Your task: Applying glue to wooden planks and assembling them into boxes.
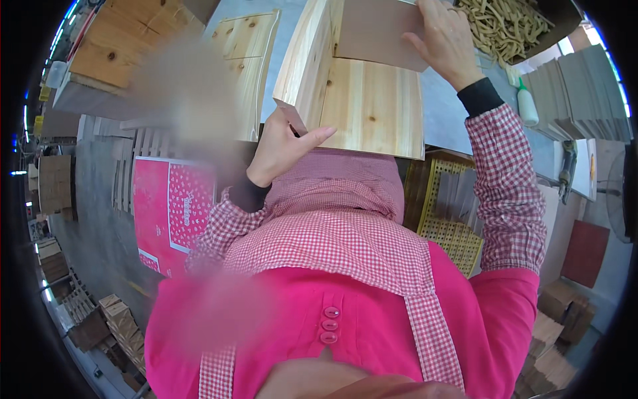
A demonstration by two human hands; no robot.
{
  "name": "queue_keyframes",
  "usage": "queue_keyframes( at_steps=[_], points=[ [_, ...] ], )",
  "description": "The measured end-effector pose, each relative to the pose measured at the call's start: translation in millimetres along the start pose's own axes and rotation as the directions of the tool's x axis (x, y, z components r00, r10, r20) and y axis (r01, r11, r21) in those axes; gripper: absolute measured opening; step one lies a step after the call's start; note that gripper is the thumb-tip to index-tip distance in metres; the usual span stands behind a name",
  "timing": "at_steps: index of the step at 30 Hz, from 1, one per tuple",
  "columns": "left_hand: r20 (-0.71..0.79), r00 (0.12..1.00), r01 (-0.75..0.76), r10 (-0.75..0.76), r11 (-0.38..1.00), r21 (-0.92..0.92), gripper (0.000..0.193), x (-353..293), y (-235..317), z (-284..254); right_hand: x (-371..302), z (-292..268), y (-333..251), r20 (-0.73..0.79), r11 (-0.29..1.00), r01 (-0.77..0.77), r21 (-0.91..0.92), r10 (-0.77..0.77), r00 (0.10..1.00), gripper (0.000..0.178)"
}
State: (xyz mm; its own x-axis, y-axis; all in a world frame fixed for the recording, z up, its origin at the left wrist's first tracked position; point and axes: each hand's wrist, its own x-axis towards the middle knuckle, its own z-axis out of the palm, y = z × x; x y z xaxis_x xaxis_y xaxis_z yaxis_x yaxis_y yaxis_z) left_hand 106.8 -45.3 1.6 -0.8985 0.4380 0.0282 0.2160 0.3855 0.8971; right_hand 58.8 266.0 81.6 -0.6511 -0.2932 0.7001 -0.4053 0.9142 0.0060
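Note:
In front of me on the table is a partly built box of pale, knotty wood. Its bottom board lies nearest me, and a side board stands upright along the left. My left hand grips the near lower corner of that side board, thumb stretched over the bottom board and the other fingers partly hidden beneath. At the far side a smooth grey-brown panel stands against the wood. My right hand holds this panel by its right edge, thumb on its face, some fingers out of sight.
Another knotty board lies to the left on the grey tabletop. A bin of small wooden strips is at the far right, near a white glue bottle and stacked grey panels. A yellow perforated crate sits below the table edge.

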Motion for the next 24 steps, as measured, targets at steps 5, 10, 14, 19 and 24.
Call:
queue_keyframes(
  at_steps=[5,10,14,19,24],
  points=[
    [-0.077,0.988,-0.132,0.133,0.991,0.022,0.052,5.7,-9.9,8.5,3.5,3.1,3.8,-0.034,0.998,0.052,0.034,-0.051,0.998,0.048],
    [-0.100,0.987,-0.124,0.128,0.991,0.045,0.054,2.4,-12.3,8.8,12.7,3.2,3.3,0.223,0.979,-0.014,-0.204,0.060,0.973,0.048],
    [-0.117,0.980,-0.155,0.162,0.986,0.069,0.050,5.4,-9.4,4.3,10.4,18.1,12.8,0.246,0.984,-0.042,-0.171,0.084,0.966,0.047],
    [-0.123,0.972,-0.185,0.199,0.976,0.110,0.046,4.8,-2.9,10.2,13.3,21.1,8.3,0.217,0.981,-0.070,-0.183,0.110,0.970,0.045],
    [-0.104,0.976,-0.182,0.193,0.978,0.101,0.044,9.8,-7.9,11.8,19.1,28.1,15.3,0.236,0.985,-0.062,-0.162,0.099,0.967,0.044]
  ],
)
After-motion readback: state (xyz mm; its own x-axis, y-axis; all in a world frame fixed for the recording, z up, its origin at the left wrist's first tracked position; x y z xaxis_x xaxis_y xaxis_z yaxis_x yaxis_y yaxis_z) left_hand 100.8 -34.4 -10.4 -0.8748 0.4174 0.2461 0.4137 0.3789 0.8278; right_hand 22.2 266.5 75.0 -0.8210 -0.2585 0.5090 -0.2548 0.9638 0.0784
